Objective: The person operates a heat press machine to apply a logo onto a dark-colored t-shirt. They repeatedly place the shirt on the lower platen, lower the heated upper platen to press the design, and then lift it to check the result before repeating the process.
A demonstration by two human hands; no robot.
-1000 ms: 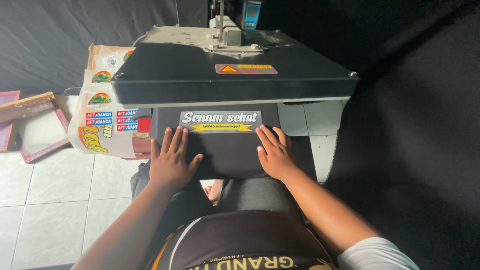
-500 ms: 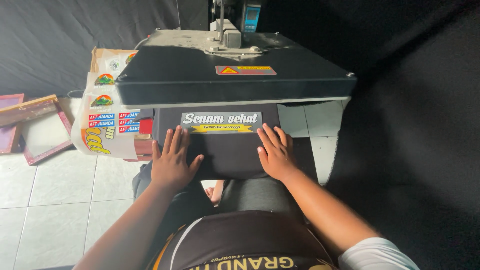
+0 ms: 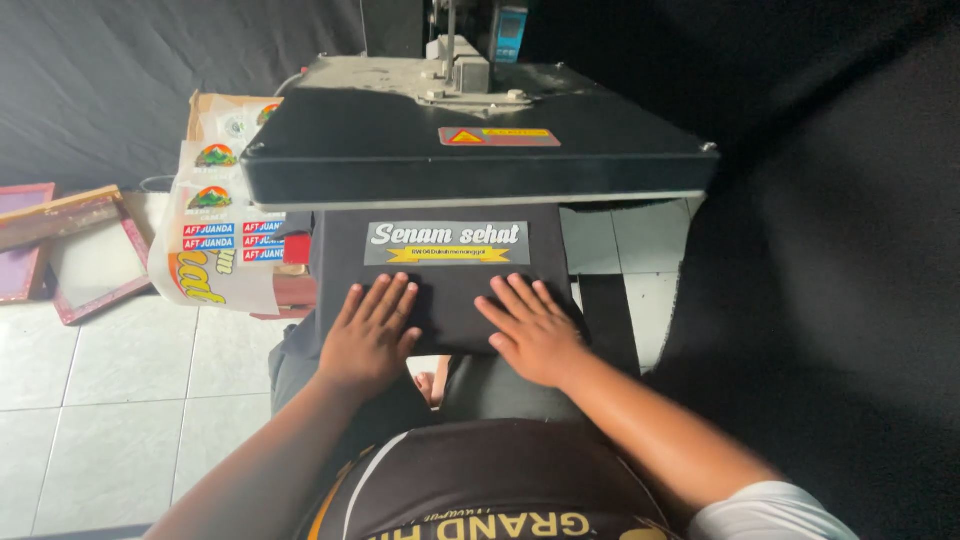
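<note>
From the head view, both hands are lying flat on a black cotton garment (image 3: pixel 440 290) spread over the lower platen of a dark metal heat press (image 3: pixel 470 160). The left hand (image 3: pixel 368 335) and right hand (image 3: pixel 530 330) are pressing near the garment's front edge, fingers apart, clamped on nothing. Compared with a moment ago, they are sitting in the same spots. A rectangular transfer sheet with white and yellow lettering (image 3: pixel 447 243) is lying just beyond them, toward the press's raised upper plate.

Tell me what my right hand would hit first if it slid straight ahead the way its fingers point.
Your right hand lies flat on the dark shirt, its fingers aimed up and slightly left. It would probably meet the printed transfer first, then slip under the raised press plate.
</note>
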